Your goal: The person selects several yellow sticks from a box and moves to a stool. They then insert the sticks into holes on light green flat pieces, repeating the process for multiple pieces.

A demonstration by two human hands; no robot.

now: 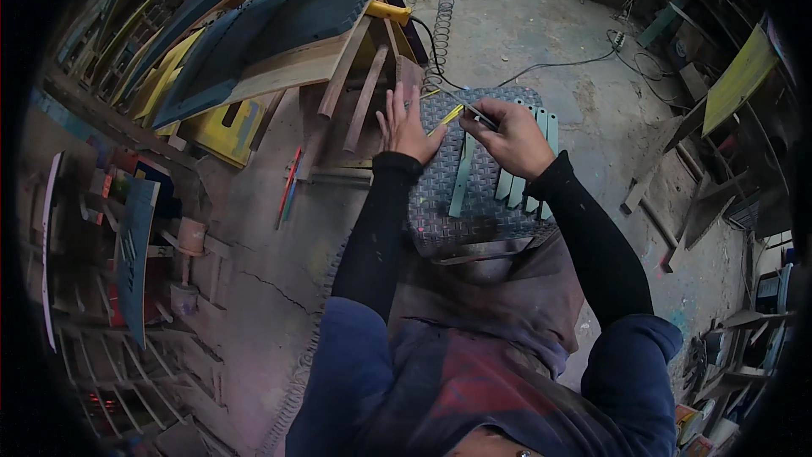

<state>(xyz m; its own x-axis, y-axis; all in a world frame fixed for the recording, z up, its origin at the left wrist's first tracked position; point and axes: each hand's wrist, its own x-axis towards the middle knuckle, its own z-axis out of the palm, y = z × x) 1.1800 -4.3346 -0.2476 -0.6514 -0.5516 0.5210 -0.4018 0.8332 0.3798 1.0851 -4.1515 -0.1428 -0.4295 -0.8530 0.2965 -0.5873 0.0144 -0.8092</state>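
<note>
Over a dark woven-patterned seat-like surface [431, 190], both my hands work close together. My left hand [408, 129] has its fingers stretched out and its thumb apart, beside a narrow yellow piece [453, 115]. Pinched in my right hand [518, 142] is a thin grey strip [475, 115] that slants up to the left; what it is exactly I cannot make out. Several flat green strips [512, 184] with holes at their ends lie side by side under and right of my right hand. A single green strip [462, 179] lies apart between my hands.
Blue-painted boards [288, 21] on wooden legs lean at the left, with a yellow-handled tool [389, 12] at their edge. A coiled hose [442, 30] and black cable [562, 74] run over the floor. Wooden frames [668, 178] and a yellow board [740, 80] stand right.
</note>
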